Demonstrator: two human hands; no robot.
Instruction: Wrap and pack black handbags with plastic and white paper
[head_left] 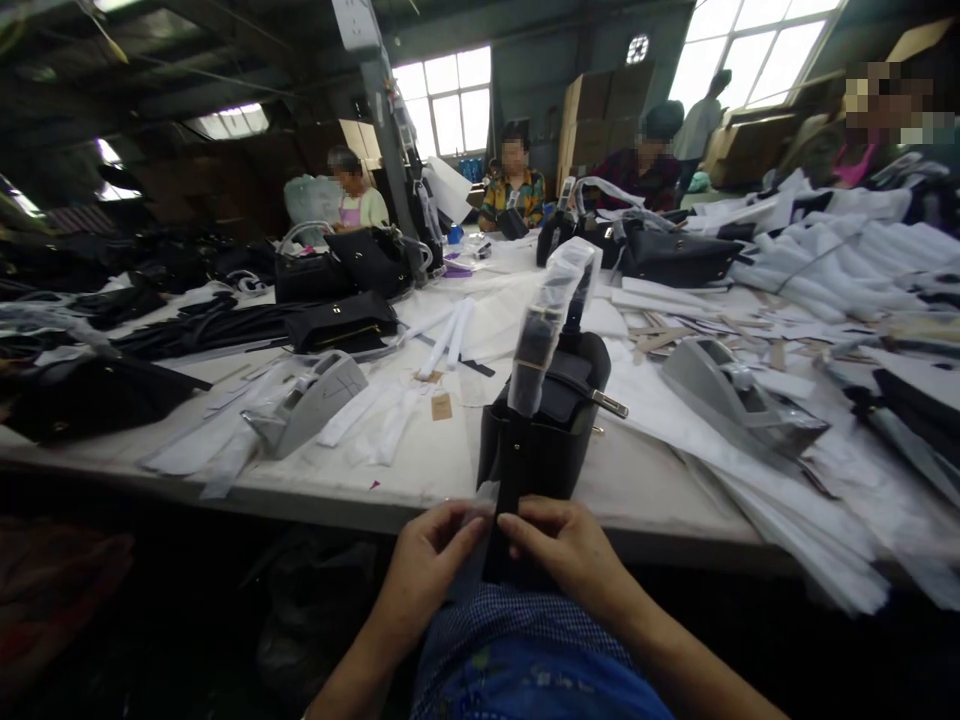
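Note:
A black handbag [559, 455] stands upright at the table's near edge, its handle [541, 325] wrapped in clear and white wrapping and its metal clasp [610, 404] sticking out to the right. Down the bag's near side hangs a black strap [512, 490]. My left hand [427, 555], thumb and fingers closed, pinches a thin translucent white sheet [486, 497] beside the strap. On the strap's other side my right hand [574, 545] is closed in a pinch on its edge. The strap's lower end drops below the table edge, partly hidden by my hands.
Grey tape dispensers stand left [307, 405] and right [739, 395] on the table [420, 480]. A brown tag [441, 406] and white strips [367, 410] lie left of the bag. More black handbags [341, 325] and white foam rolls [832, 260] lie around. Several people sit or stand beyond.

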